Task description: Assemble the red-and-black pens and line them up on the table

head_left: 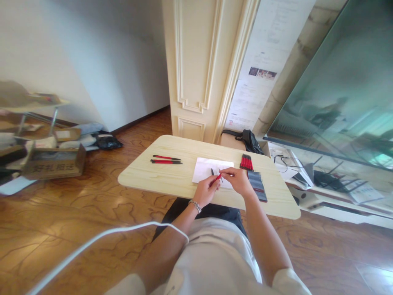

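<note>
Above a white sheet of paper [204, 165], my left hand [206, 191] is closed around a red pen barrel [218, 176]. The fingertips of my right hand [238, 180] are pinched together at the barrel's far end; whatever they hold there is too small to make out. A thin dark stick shows close to the fingertips. On the paper lies a short black pen part [212, 172], just beyond my left hand. Several red and black pens [166, 161] rest on the table's left side. Another group of red pens [246, 162] lies in a tight row beyond my right hand.
The pale wooden table [144, 176] has rounded corners. A dark flat packet [258, 186] lies right of my right wrist. A white cable [123, 229] crosses toward my left arm. A black bag [252, 140] sits behind the table; an open cardboard box [55, 162] stands on the floor at left.
</note>
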A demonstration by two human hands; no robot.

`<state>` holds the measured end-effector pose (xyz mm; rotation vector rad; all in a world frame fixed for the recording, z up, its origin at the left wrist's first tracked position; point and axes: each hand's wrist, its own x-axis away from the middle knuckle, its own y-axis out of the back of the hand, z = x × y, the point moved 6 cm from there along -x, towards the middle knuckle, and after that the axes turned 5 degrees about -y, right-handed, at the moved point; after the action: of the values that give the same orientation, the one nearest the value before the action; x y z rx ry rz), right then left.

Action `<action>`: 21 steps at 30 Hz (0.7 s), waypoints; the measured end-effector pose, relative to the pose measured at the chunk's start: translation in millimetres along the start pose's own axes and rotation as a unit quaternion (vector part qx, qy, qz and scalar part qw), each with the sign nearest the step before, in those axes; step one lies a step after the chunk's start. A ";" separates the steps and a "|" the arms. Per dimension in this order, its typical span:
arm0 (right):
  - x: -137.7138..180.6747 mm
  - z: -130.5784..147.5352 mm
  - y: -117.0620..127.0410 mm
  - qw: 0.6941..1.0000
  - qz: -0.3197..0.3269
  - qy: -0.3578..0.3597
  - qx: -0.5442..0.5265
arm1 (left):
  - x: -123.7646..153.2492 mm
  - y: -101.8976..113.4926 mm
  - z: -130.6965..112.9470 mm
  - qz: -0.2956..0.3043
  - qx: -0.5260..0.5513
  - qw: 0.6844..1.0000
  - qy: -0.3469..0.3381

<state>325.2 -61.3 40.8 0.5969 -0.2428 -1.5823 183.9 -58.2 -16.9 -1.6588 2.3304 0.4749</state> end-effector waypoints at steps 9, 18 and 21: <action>-24.8 -39.7 -0.8 0.986 -0.041 -0.078 0.144 | -3.1 1.8 7.7 -0.033 0.119 0.992 0.028; -42.2 -57.5 -26.1 0.903 0.010 -0.198 0.381 | -4.2 7.9 7.8 -0.071 0.104 0.992 0.023; -46.0 -58.1 -27.0 0.890 0.020 -0.220 0.400 | -3.9 7.7 7.0 -0.074 0.097 0.992 0.022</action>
<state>331.4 -2.0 -10.9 0.8355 -1.2857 -1.5280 177.9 -49.7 -21.0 -1.7460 2.1832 0.1794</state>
